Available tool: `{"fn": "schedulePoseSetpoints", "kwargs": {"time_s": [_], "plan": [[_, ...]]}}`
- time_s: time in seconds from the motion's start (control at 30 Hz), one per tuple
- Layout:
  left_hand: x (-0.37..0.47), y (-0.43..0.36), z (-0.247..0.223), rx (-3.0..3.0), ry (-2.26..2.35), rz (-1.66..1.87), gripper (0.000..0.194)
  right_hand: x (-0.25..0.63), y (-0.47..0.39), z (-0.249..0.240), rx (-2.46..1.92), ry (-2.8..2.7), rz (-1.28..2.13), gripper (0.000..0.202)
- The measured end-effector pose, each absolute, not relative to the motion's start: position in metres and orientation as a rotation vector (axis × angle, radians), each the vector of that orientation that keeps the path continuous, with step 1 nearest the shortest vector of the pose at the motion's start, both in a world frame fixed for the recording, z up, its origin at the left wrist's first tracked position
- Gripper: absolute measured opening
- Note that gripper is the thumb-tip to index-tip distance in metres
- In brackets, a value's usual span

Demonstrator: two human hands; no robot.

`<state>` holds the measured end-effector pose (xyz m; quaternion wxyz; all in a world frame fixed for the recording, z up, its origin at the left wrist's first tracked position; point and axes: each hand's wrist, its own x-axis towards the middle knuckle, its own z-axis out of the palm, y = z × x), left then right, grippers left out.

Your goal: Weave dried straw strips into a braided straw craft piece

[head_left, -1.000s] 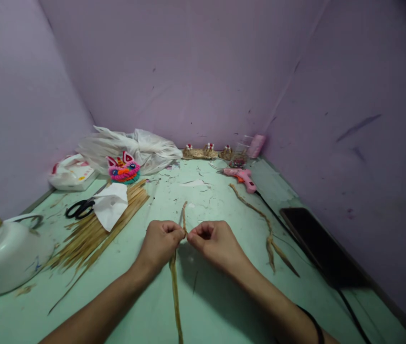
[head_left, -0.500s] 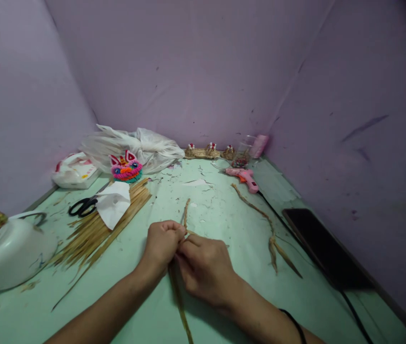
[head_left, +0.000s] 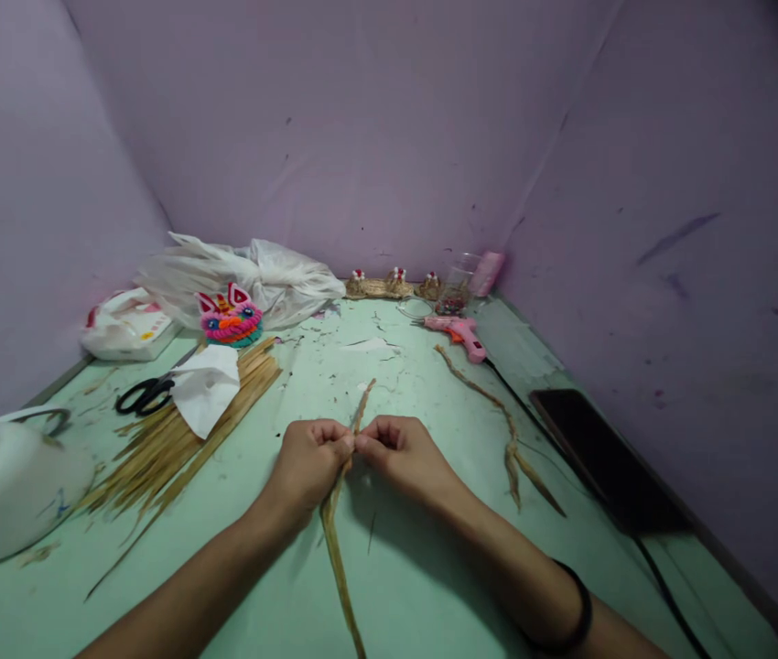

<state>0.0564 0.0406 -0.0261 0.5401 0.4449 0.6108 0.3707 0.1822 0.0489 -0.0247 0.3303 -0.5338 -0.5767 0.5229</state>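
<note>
Near the middle of the green table, my left hand (head_left: 313, 458) pinches a dried brown strip (head_left: 336, 554). My right hand (head_left: 404, 453) pinches the same strip, its fingertips touching those of my left hand. A thin twisted end rises above the fingers, and a flatter, wider length hangs down toward the near edge. To the right lies another twisted strip (head_left: 491, 398) with a knot and two loose tails. On the left, a bundle of flat dried strips (head_left: 169, 458) is partly covered by a white paper piece (head_left: 207, 389).
Black-handled scissors (head_left: 145, 396) and a white pot (head_left: 11, 490) are at left. Behind stand a white plastic bag (head_left: 258, 279) and a colourful knitted figure (head_left: 231, 320). A pink glue gun (head_left: 458, 336), its cord and a black phone-like slab (head_left: 609, 462) are at right.
My right hand has shifted up and turned, now meeting my left hand at the fingertips. More of the strip shows between and below the hands. The view has shifted slightly.
</note>
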Motion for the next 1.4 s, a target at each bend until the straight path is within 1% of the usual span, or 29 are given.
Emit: {"fn": "schedulePoseSetpoints", "kwargs": {"time_s": [0.13,0.33,0.47,0.53,0.67,0.77,0.87,0.93,1.0,1.03,1.1,1.17,1.23,1.4], "plan": [[0.055,0.041,-0.022,1.189,1.429,0.796,0.018,0.184,0.053,-0.024,-1.407,-1.395,1.462,0.012],[0.045,0.049,-0.014,1.384,1.34,0.598,0.012,0.185,0.055,-0.033,-1.431,-1.387,1.365,0.01],[0.039,0.052,-0.006,1.406,1.532,0.496,0.015,0.183,0.055,-0.04,-1.453,-1.433,1.247,0.01],[0.042,0.046,-0.002,1.472,1.602,0.5,0.016,0.18,0.054,-0.04,-1.428,-1.393,1.257,0.011],[0.058,0.023,-0.006,1.985,1.722,0.496,0.022,0.175,0.047,-0.038,-1.374,-1.188,1.348,0.009],[0.069,0.009,-0.016,2.396,1.772,0.399,0.026,0.171,0.044,-0.038,-1.339,-1.045,1.416,0.009],[0.071,0.006,-0.017,2.527,1.682,0.417,0.029,0.171,0.045,-0.038,-1.279,-0.949,1.471,0.01],[0.067,0.011,-0.012,2.368,1.596,0.61,0.025,0.172,0.047,-0.038,-1.266,-0.917,1.469,0.012],[0.061,0.019,-0.003,1.974,1.636,0.822,0.02,0.172,0.048,-0.039,-1.275,-0.927,1.465,0.012],[0.058,0.024,0.001,1.719,1.685,0.86,0.021,0.172,0.047,-0.039,-1.277,-0.948,1.469,0.012],[0.053,0.032,0.006,1.263,1.67,0.777,0.027,0.171,0.046,-0.04,-1.263,-1.007,1.484,0.012],[0.05,0.038,0.005,1.023,1.507,0.643,0.022,0.169,0.045,-0.041,-1.227,-1.065,1.501,0.012],[0.047,0.042,0.002,0.945,1.385,0.603,0.012,0.168,0.044,-0.041,-1.194,-1.106,1.516,0.012],[0.04,0.046,-0.004,0.938,1.349,0.606,0.011,0.17,0.044,-0.037,-1.241,-1.145,1.562,0.012]]}}
